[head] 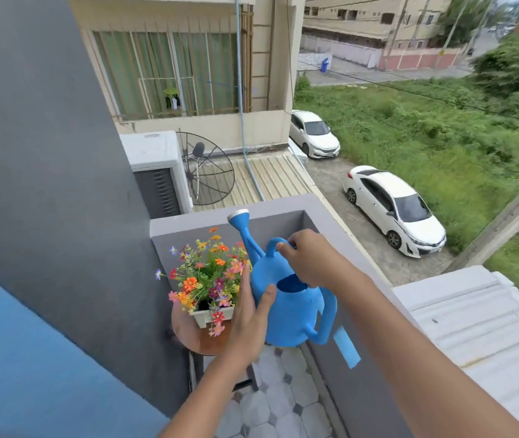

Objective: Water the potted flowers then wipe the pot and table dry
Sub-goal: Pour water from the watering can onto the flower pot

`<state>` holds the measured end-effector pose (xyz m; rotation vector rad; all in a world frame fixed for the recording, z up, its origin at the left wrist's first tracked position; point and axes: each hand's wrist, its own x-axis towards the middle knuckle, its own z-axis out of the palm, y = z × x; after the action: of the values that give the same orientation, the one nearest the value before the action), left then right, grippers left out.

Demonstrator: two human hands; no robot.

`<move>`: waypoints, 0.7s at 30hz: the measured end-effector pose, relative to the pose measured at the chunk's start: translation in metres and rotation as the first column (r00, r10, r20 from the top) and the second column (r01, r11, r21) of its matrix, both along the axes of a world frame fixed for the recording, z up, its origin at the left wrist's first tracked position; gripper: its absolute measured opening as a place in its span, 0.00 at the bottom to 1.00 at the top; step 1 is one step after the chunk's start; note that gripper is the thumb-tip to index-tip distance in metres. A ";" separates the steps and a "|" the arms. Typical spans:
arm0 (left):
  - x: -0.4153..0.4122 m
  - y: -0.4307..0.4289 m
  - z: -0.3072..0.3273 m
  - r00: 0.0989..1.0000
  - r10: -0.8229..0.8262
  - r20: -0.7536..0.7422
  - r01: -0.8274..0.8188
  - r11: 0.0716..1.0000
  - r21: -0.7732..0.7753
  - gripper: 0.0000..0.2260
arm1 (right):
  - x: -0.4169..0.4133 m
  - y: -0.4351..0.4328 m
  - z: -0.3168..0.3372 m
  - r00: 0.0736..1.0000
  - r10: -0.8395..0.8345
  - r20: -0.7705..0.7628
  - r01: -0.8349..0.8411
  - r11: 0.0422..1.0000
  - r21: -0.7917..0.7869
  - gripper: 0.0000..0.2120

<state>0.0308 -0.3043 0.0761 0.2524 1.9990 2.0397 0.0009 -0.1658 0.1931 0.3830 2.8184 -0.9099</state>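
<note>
A blue watering can (286, 314) hangs in the air to the right of the flowers, its spout pointing up and away. My right hand (310, 259) grips the can's top handle. Flat against the can's left side rests my left hand (250, 314), fingers straight, thumb on the body. The colourful flowers (209, 273) stand in a white pot (209, 316) on a small round wooden table (188, 335) in the balcony corner. No water is seen leaving the spout.
A grey balcony wall (331, 235) runs along the right and far side, with a dark grey wall (46, 184) on the left. Hexagon floor tiles (280, 403) lie below. A blue strip (346, 346) sticks on the inner wall. Cars and grass are far below.
</note>
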 end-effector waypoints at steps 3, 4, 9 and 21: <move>-0.002 -0.020 -0.005 0.998 0.037 0.044 -0.036 0.999 -0.036 0.33 | -0.011 -0.025 0.000 0.996 0.061 0.064 -0.067 0.994 0.083 0.18; -0.003 -0.025 -0.008 0.997 0.042 0.070 -0.039 0.998 -0.039 0.34 | -0.014 -0.032 0.001 0.990 0.098 0.098 -0.109 0.988 0.111 0.16; -0.008 -0.040 -0.017 0.992 0.034 0.121 -0.033 0.999 -0.003 0.30 | -0.028 -0.058 0.012 0.939 0.186 0.288 -0.273 0.914 0.301 0.24; -0.021 -0.056 0.001 0.990 0.045 0.132 -0.040 0.998 -0.039 0.27 | -0.057 -0.084 0.015 0.942 0.118 0.315 -0.169 0.976 0.138 0.09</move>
<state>0.0102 -0.3608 0.0775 0.0649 1.9741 1.9880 -0.0558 -0.2496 0.2079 0.3025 2.5986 -0.5379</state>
